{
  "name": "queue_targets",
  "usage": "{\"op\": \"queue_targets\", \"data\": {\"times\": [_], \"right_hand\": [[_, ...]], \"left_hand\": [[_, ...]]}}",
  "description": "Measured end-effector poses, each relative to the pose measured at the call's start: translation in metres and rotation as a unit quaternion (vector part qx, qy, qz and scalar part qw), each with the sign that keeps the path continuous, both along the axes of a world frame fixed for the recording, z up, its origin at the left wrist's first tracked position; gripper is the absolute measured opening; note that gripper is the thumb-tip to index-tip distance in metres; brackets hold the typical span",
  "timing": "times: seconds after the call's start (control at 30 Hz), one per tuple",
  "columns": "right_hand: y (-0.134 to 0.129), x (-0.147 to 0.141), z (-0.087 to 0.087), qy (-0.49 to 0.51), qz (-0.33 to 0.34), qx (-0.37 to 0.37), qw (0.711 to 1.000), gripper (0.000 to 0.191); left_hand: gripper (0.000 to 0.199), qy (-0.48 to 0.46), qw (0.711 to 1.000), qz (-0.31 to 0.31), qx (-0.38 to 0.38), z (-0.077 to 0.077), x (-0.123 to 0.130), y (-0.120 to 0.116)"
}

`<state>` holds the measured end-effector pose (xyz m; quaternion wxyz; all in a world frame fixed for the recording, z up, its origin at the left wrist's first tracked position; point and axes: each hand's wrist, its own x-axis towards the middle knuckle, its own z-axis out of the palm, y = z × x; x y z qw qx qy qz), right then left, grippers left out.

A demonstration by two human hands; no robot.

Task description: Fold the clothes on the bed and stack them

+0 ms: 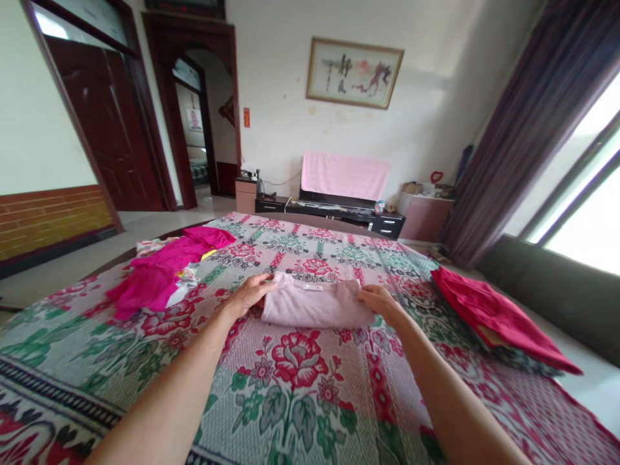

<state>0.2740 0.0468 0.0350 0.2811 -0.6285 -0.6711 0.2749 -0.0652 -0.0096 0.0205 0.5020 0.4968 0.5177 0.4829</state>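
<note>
A pale pink shirt (317, 307), folded into a small rectangle, lies in front of me on a flowered cloth (300, 400). Its neckline with a white label faces away from me. My left hand (249, 294) grips the shirt's left upper corner, thumb and fingers closed on the fabric. At the right upper corner, my right hand (380, 300) pinches the cloth in the same way. Some fingertips of both hands are hidden behind or under the fabric.
Magenta clothes (165, 271) lie loosely heaped at the left of the table. On the right sits a folded stack topped by a red garment (498, 316). Beyond the table, a pink cloth (343, 175) covers a screen on a dark cabinet (387, 226).
</note>
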Motion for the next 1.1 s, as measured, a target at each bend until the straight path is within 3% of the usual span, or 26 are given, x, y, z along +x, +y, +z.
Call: {"op": "queue_targets", "data": {"times": [0.17, 0.23, 0.37, 0.57, 0.7, 0.83, 1.1], "right_hand": [[-0.004, 0.004, -0.013, 0.008, -0.117, 0.137, 0.984, 0.032], [-0.007, 0.001, -0.013, 0.008, -0.103, 0.208, 0.973, 0.035], [-0.012, -0.007, -0.016, -0.034, 0.013, 0.308, 0.951, 0.029], [-0.015, -0.007, -0.032, -0.048, 0.088, 0.285, 0.953, 0.027], [-0.014, -0.006, -0.038, -0.018, 0.112, 0.266, 0.957, 0.03], [-0.014, -0.006, -0.039, -0.011, 0.146, 0.259, 0.955, 0.034], [-0.012, -0.012, -0.045, -0.07, 0.159, 0.268, 0.948, 0.04]], "left_hand": [[0.048, 0.142, 0.977, 0.128, 0.094, -0.008, 0.0, 0.004], [0.046, 0.192, 0.963, 0.147, 0.122, -0.01, 0.001, 0.005], [0.051, 0.275, 0.935, 0.161, 0.155, -0.016, 0.002, 0.002], [0.041, 0.283, 0.896, 0.243, 0.239, -0.023, 0.002, -0.006], [0.041, 0.333, 0.874, 0.182, 0.304, -0.027, 0.003, -0.012], [0.042, 0.4, 0.859, 0.114, 0.298, -0.033, 0.005, -0.01], [0.046, 0.524, 0.804, 0.131, 0.25, -0.045, 0.008, -0.001]]}}
